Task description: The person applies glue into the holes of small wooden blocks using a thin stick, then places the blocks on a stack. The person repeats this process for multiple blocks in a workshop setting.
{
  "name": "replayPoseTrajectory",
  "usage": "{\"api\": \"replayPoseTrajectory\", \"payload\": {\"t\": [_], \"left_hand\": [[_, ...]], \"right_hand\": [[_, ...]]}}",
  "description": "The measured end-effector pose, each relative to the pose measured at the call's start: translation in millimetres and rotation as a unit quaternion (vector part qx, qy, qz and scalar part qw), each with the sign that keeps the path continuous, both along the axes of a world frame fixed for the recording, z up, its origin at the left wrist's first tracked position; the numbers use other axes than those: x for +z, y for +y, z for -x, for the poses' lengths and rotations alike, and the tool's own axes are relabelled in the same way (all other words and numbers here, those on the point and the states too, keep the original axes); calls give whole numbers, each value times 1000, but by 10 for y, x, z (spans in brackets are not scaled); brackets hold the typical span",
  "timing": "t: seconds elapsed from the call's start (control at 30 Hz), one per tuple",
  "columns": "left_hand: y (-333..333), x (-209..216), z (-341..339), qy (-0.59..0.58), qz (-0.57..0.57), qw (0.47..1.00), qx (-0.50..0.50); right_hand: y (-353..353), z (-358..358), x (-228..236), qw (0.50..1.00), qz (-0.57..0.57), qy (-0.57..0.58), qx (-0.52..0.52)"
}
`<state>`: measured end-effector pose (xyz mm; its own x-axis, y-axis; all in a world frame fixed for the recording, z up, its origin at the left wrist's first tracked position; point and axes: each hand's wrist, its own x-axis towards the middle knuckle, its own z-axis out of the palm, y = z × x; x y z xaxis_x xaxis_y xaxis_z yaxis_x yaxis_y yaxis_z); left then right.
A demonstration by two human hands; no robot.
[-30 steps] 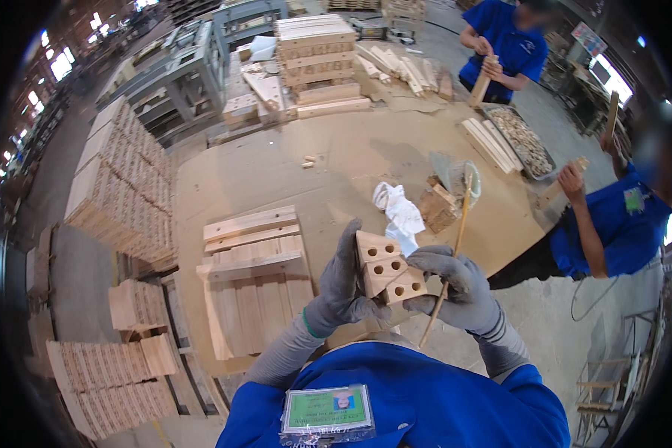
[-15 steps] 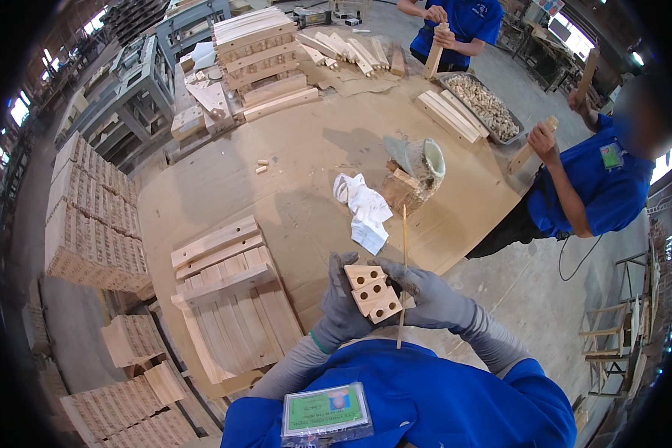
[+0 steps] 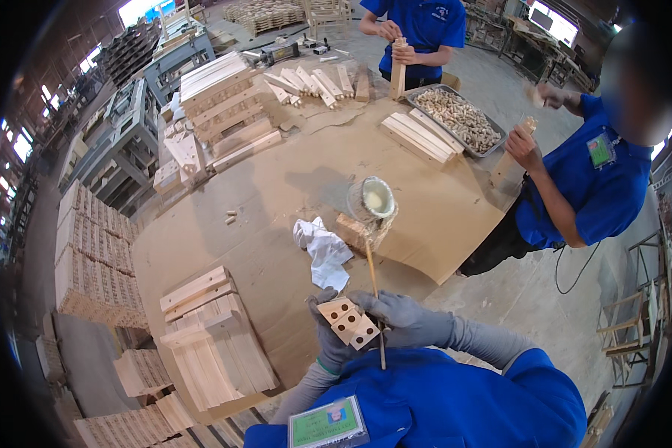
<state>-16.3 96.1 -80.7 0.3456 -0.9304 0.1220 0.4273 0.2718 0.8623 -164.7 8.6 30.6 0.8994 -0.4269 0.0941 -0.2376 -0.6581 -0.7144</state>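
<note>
Both my hands wear grey gloves and meet close to my chest. My left hand (image 3: 327,342) is closed round several wooden pieces (image 3: 349,322) bunched side by side, their ends up, with round drilled holes showing. A thin wooden stick (image 3: 372,272) stands nearly upright in my right hand (image 3: 405,319), whose fingers also rest against the bunch's right side. The pieces' lower parts are hidden by my gloves and body. Just beyond are a crumpled white cloth (image 3: 325,254) and a pot (image 3: 377,198) with pale stuff inside, next to a wooden block (image 3: 353,231).
Wooden slats (image 3: 220,347) lie at the table's left; tall stacks of drilled pieces (image 3: 97,257) stand beyond that edge. Two loose dowels (image 3: 231,217) lie mid-table. A tray of dowels (image 3: 459,116) sits far right. Two co-workers in blue stand at the far and right sides.
My view has shifted, so the table's things sit differently in it. Both hands keep their hold on the pieces and stick. The right co-worker's raised wooden tool has come down and blurs.
</note>
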Motion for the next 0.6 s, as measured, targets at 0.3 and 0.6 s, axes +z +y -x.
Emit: {"api": "replayPoseTrajectory", "payload": {"t": [0.3,0.6], "left_hand": [[-29,-85,-109,-486,-50,856,169],[-4,801,-21,-535,-79,812,220]], "right_hand": [[-1050,652,270,970,-48,-223,-88],[-1966,247,-180,955,-83,-214,-188]]}}
